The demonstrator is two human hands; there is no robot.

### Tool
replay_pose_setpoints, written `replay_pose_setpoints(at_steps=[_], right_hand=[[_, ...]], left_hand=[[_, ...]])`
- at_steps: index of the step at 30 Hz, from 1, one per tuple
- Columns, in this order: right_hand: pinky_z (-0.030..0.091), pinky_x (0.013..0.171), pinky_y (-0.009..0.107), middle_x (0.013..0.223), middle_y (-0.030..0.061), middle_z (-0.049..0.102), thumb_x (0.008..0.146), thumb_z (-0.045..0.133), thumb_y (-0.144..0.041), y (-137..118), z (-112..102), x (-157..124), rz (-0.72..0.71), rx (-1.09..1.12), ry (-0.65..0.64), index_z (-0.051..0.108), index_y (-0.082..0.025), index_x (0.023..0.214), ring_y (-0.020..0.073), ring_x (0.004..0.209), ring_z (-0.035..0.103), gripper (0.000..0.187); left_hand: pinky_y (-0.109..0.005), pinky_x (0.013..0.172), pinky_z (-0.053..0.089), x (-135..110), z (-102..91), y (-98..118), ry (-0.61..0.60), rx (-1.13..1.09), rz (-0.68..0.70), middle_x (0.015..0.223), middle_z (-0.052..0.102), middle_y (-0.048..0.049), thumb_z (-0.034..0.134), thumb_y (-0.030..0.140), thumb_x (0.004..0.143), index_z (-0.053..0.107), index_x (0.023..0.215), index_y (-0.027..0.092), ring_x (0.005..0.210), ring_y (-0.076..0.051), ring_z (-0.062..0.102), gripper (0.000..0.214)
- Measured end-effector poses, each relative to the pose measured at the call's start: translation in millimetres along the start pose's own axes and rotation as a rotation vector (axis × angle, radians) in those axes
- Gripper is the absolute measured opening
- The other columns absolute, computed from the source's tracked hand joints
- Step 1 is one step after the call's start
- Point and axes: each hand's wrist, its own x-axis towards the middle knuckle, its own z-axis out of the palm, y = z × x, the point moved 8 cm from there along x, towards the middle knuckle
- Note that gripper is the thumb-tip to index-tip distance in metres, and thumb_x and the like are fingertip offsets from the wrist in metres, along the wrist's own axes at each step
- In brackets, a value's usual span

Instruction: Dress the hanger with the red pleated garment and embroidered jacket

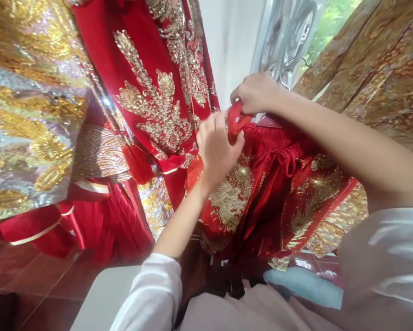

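A red garment with gold embroidery (232,202) hangs before me, its dark red gathered part (258,184) showing a tied cord (289,161). At its top edge, my right hand (256,94) is closed, pinching a folded strip of red cloth (237,118). Just below and to the left, my left hand (216,149) curls around the same red cloth, thumb on the near side and fingertips partly hidden behind it. A metal hanger hook (285,76) sticks up beside my right wrist.
On the left hang a red garment with beaded gold sprays (158,101) and a gold-and-silver one (30,128). Brown-gold brocade (372,73) hangs at right. A pale seat-like surface (103,294) and a tiled floor (44,280) lie below.
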Motion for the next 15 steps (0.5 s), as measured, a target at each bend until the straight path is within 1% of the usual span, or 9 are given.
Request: replay_pose_setpoints(at_steps=[1, 3, 5, 8, 10, 11, 12, 13, 15], right_hand=[[0.043, 0.082, 0.034, 0.088, 0.0096, 0.064, 0.074, 0.059, -0.011, -2.3, 2.5, -2.4, -0.022, 0.04, -0.001, 0.066, -0.008, 0.091, 0.0262, 0.105, 0.054, 0.019], [0.043, 0.081, 0.033, 0.09, 0.0097, 0.064, 0.075, 0.059, -0.013, -6.7, 9.3, -7.4, -0.051, 0.105, -0.051, 0.066, -0.008, 0.089, 0.0262, 0.104, 0.055, 0.017], [0.044, 0.08, 0.033, 0.088, 0.009, 0.063, 0.075, 0.06, -0.015, -9.8, 14.0, -13.6, -0.057, 0.165, -0.148, 0.066, -0.008, 0.085, 0.0241, 0.099, 0.056, 0.013], [0.045, 0.082, 0.033, 0.083, 0.004, 0.063, 0.077, 0.063, -0.018, -10.9, 3.1, -31.1, -0.095, 0.272, -0.247, 0.066, -0.008, 0.087, 0.0177, 0.091, 0.058, 0.015], [0.046, 0.087, 0.031, 0.089, 0.0013, 0.064, 0.078, 0.065, -0.019, -6.1, -13.2, -50.7, -0.141, 0.458, -0.241, 0.067, -0.01, 0.098, 0.0138, 0.091, 0.059, 0.023], [0.046, 0.088, 0.03, 0.094, 0.0015, 0.065, 0.079, 0.065, -0.02, 1.3, -23.4, -61.8, -0.144, 0.593, -0.182, 0.066, -0.011, 0.104, 0.0123, 0.093, 0.06, 0.026], [0.047, 0.087, 0.028, 0.098, 0.0027, 0.066, 0.08, 0.064, -0.02, 15.1, -32.9, -73.3, -0.104, 0.727, -0.077, 0.065, -0.011, 0.105, 0.0104, 0.092, 0.061, 0.026], [0.048, 0.085, 0.025, 0.1, 0.005, 0.067, 0.083, 0.061, -0.021, 34.3, -39.1, -85.6, -0.019, 0.831, 0.05, 0.066, -0.011, 0.104, 0.0083, 0.089, 0.062, 0.023], [0.048, 0.075, 0.019, 0.098, 0.0093, 0.068, 0.09, 0.05, -0.023, 75.9, -38.6, -112.3, 0.217, 0.853, 0.271, 0.066, -0.008, 0.096, 0.0043, 0.077, 0.061, 0.023]], left_hand=[[-0.048, 0.108, 0.029, 16.8, 6.5, -3.4, -0.022, -0.031, -0.015, 0.124, 0.053, -0.0149, 0.064, 0.025, 0.077, 0.052, 0.115, 0.014, 0.126, -0.032, 0.04, 0.042], [-0.046, 0.1, 0.037, 40.3, 31.0, -11.1, -0.172, -0.095, -0.055, 0.106, 0.06, -0.0133, 0.066, 0.021, 0.074, 0.057, 0.104, 0.012, 0.113, -0.031, 0.051, 0.032], [-0.042, 0.09, 0.043, 49.0, 51.0, -14.6, -0.313, -0.155, -0.077, 0.087, 0.061, -0.01, 0.066, 0.021, 0.074, 0.059, 0.09, 0.011, 0.095, -0.027, 0.058, 0.02], [-0.034, 0.075, 0.046, 47.6, 54.2, -11.3, -0.377, -0.251, -0.095, 0.071, 0.056, -0.0048, 0.071, 0.024, 0.071, 0.058, 0.075, 0.01, 0.076, -0.02, 0.055, 0.02], [-0.029, 0.067, 0.044, 43.7, 49.5, -8.5, -0.4, -0.293, -0.115, 0.062, 0.049, -0.0011, 0.073, 0.023, 0.067, 0.055, 0.066, 0.011, 0.067, -0.015, 0.051, 0.022], [-0.027, 0.064, 0.043, 42.2, 47.9, -8.1, -0.412, -0.306, -0.129, 0.059, 0.045, 0.0003, 0.073, 0.021, 0.067, 0.054, 0.062, 0.011, 0.064, -0.013, 0.049, 0.022], [-0.026, 0.061, 0.042, 41.4, 47.1, -8.8, -0.418, -0.315, -0.145, 0.057, 0.043, 0.0012, 0.071, 0.02, 0.067, 0.053, 0.059, 0.011, 0.061, -0.012, 0.046, 0.021], [-0.025, 0.059, 0.04, 41.5, 47.7, -10.5, -0.418, -0.324, -0.164, 0.056, 0.042, 0.0016, 0.069, 0.018, 0.068, 0.053, 0.058, 0.011, 0.058, -0.011, 0.045, 0.02], [-0.025, 0.056, 0.039, 44.3, 53.1, -15.2, -0.405, -0.336, -0.208, 0.055, 0.042, 0.0016, 0.065, 0.015, 0.069, 0.053, 0.056, 0.011, 0.055, -0.01, 0.043, 0.019]])
